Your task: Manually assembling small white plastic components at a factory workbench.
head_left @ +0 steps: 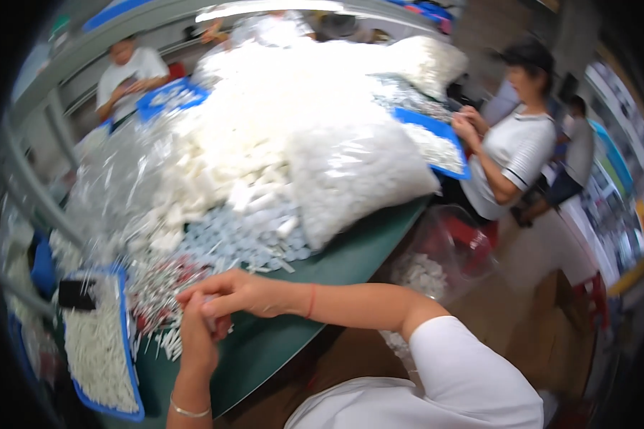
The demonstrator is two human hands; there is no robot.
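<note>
My left hand (199, 334) and my right hand (245, 293) meet over the near edge of the green table (265, 350). The fingers of both are closed and pressed together; whatever they pinch is too small or too hidden to name. Just beyond them lies a loose heap of thin metal and white pins (154, 286), with some red bits among it. Behind that heap are many small blue-grey caps (243, 232). A blue-rimmed tray (137, 390) full of small white rod-like parts stands left of my left hand, with a black piece (76, 294) at its far end.
A large mound of white parts (215, 164) covers the table's middle beside a full clear plastic bag (365, 171). Co-workers sit at the far left and stand at the right, each by a blue tray (468, 171). A clear bag (426, 275) of white parts hangs beside the table's right edge.
</note>
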